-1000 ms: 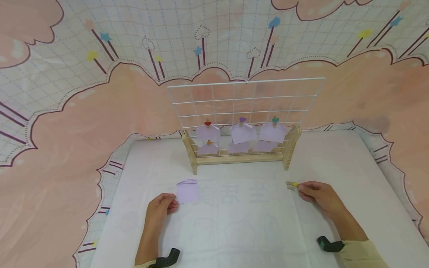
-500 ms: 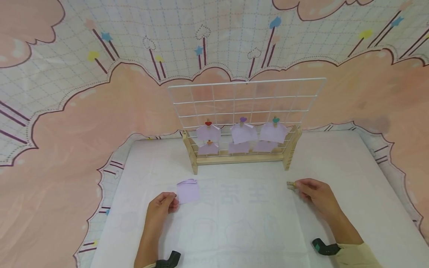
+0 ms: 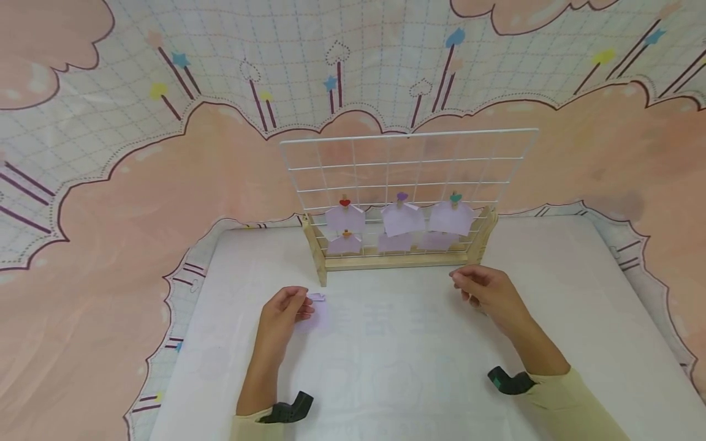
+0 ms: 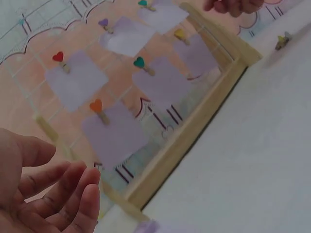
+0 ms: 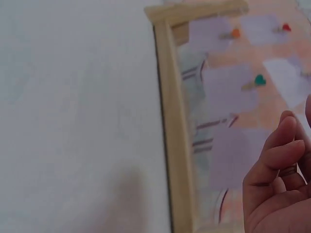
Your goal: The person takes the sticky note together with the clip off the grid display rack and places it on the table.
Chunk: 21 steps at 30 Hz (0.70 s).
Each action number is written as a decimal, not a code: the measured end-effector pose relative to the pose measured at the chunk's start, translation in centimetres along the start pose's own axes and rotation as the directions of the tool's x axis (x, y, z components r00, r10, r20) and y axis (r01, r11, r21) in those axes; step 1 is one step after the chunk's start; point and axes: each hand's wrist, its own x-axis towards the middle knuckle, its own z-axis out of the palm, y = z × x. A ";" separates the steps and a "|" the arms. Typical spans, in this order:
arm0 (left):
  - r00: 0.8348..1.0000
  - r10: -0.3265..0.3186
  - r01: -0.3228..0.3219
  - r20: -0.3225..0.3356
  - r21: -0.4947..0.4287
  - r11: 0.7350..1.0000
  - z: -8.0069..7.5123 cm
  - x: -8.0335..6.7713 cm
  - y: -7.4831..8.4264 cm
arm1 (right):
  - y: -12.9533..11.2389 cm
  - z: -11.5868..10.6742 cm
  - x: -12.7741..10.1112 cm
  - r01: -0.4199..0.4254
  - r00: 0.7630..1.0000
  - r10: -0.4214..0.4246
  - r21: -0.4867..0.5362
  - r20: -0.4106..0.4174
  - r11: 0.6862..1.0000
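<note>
Two hands are at work: your left hand (image 3: pixel 284 312) has loose, spread fingers just over the purple note (image 3: pixel 318 315) on the table (image 3: pixel 397 367); pinch its edge squarely. Your right hand (image 3: pixel 488 293) has curled fingers; I cannot tell if they hold anything.

Two bare forearms, pale yellow sleeves pushed back above the wrists, left hand (image 3: pixel 287 309) and right hand (image 3: pixel 485 291) ungloved, a black strap-mounted camera worn under each wrist

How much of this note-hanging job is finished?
Six purple notes already hang pegged on the grid rack. The left hand is at a loose note; a spare peg lies near the right hand. That note remains unpegged.
</note>
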 end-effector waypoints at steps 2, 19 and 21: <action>0.999 0.031 -0.031 0.022 -0.012 0.999 0.7 0.4 0.9 | -1.0 0.9 0.5 0.024 0.999 -0.024 -0.023 0.025 0.999; 0.975 0.175 -0.173 0.136 -0.025 0.985 4.5 3.1 7.1 | -8.7 7.5 5.0 0.183 0.980 -0.179 -0.040 0.091 0.982; 0.971 0.193 -0.190 0.141 -0.033 0.981 4.7 3.4 7.5 | -9.5 8.2 5.5 0.194 0.978 -0.190 -0.041 0.086 0.980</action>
